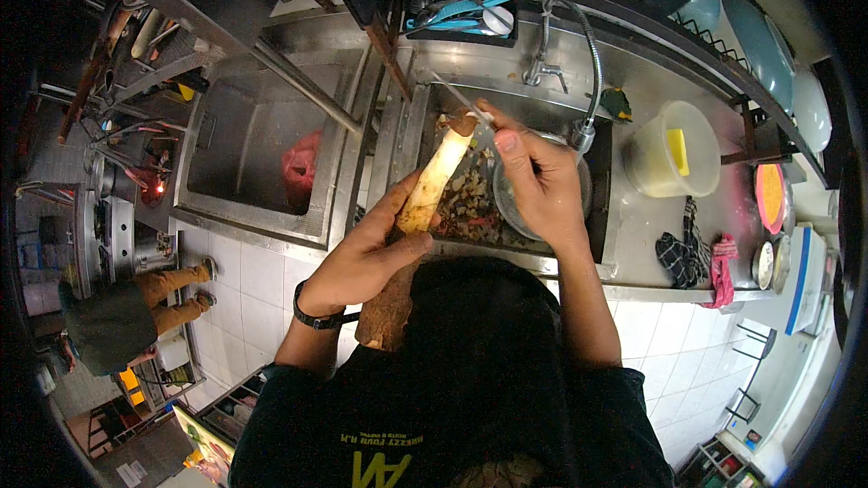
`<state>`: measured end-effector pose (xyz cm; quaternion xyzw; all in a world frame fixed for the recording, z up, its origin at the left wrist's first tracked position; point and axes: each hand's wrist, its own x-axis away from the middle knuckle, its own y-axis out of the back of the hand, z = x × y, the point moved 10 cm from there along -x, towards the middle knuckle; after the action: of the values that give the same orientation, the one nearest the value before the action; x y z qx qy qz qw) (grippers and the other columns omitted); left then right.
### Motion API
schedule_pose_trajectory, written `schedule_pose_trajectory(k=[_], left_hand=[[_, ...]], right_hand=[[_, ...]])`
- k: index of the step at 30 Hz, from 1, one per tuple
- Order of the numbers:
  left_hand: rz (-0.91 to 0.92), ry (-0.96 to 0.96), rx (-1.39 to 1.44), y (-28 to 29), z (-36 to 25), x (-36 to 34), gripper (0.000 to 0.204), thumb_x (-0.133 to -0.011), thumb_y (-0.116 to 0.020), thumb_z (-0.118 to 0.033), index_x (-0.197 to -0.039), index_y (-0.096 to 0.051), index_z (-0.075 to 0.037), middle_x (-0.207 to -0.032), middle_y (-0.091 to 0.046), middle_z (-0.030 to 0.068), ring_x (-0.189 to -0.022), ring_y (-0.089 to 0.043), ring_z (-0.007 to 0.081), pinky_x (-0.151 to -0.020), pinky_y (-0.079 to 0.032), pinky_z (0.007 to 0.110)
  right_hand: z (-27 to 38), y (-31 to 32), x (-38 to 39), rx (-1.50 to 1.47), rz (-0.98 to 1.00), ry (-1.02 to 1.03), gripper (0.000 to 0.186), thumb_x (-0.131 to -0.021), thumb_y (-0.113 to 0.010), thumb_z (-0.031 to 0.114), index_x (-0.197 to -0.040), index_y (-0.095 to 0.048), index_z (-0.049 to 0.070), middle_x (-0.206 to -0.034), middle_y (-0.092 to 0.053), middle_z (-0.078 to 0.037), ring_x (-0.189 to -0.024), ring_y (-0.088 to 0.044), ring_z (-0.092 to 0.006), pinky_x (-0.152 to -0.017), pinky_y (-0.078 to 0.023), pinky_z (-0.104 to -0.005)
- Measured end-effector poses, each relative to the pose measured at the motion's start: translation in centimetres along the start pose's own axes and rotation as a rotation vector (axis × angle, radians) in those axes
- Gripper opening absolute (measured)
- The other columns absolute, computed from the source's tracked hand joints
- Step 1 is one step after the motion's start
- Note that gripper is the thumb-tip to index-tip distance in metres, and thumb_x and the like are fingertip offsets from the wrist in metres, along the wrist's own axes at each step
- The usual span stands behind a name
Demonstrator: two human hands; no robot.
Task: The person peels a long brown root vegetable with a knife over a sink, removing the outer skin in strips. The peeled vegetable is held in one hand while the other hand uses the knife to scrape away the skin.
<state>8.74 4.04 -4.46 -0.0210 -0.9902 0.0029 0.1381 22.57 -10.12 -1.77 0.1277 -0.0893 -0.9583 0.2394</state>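
Note:
Over the sink [395, 122], my left hand [366, 258] is wrapped round the middle of a long cassava root [443, 172]. Its far half is peeled to pale flesh, while brown, rough skin covers the near end and a patch at the far tip. My right hand [541, 179] grips a knife, its handle mostly hidden in my fingers. The thin knife blade [455, 95] points to the far left, close to the root's far tip. Brown and pale peelings [466, 208] lie in the sink below. A round bowl [508, 203] stands there too, partly behind my right hand.
A second sink [244, 117] at the left holds a red bag-like thing [301, 167]. Behind are a tap [542, 68] and a utensil tray [461, 23]. To the right stand a pale bucket [674, 149] and cloths [684, 253]. Another person [113, 321] stands far left.

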Motion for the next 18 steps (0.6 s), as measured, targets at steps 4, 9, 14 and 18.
schedule_pose_trajectory(k=[4,9,14,18], left_hand=[[-0.044,-0.001,-0.006,1.1,-0.2,0.7,0.072,-0.099,-0.062,-0.001,-0.162,-0.026,-0.001,-0.132,-0.059,0.0101,-0.118,-0.056,0.0157,-0.102,-0.046,0.030],[-0.089,0.065,0.023,2.6,0.8,2.2,0.072,-0.100,-0.061,-0.002,-0.162,-0.025,0.000,-0.132,-0.058,0.0109,-0.119,-0.057,0.0167,-0.102,-0.047,0.031],[-0.062,0.088,0.060,2.5,1.5,3.0,0.072,-0.101,-0.061,-0.006,-0.163,-0.023,-0.001,-0.128,-0.061,0.0117,-0.116,-0.058,0.0170,-0.098,-0.048,0.031],[-0.054,0.082,0.010,2.5,1.4,3.1,0.072,-0.102,-0.061,-0.007,-0.163,-0.023,-0.001,-0.128,-0.062,0.0120,-0.115,-0.058,0.0161,-0.096,-0.048,0.029]], right_hand=[[0.6,-1.4,-0.1,0.124,0.044,0.179,0.059,-0.102,-0.065,0.037,-0.153,-0.050,0.012,-0.133,-0.067,-0.024,-0.129,-0.063,-0.0343,-0.103,-0.050,-0.0376],[-0.9,-4.1,0.9,0.172,0.155,0.044,0.079,-0.098,-0.067,0.048,-0.163,-0.032,0.020,-0.130,-0.067,-0.028,-0.117,-0.068,-0.0414,-0.094,-0.057,-0.0474],[0.4,-5.4,0.8,0.465,0.178,0.261,0.072,-0.093,-0.067,0.058,-0.155,-0.047,0.030,-0.111,-0.076,-0.018,-0.088,-0.074,-0.0408,-0.075,-0.060,-0.0503],[1.2,-5.2,0.7,0.650,0.247,0.268,0.063,-0.092,-0.066,0.060,-0.148,-0.056,0.035,-0.100,-0.077,-0.015,-0.079,-0.075,-0.0371,-0.069,-0.060,-0.0482]])
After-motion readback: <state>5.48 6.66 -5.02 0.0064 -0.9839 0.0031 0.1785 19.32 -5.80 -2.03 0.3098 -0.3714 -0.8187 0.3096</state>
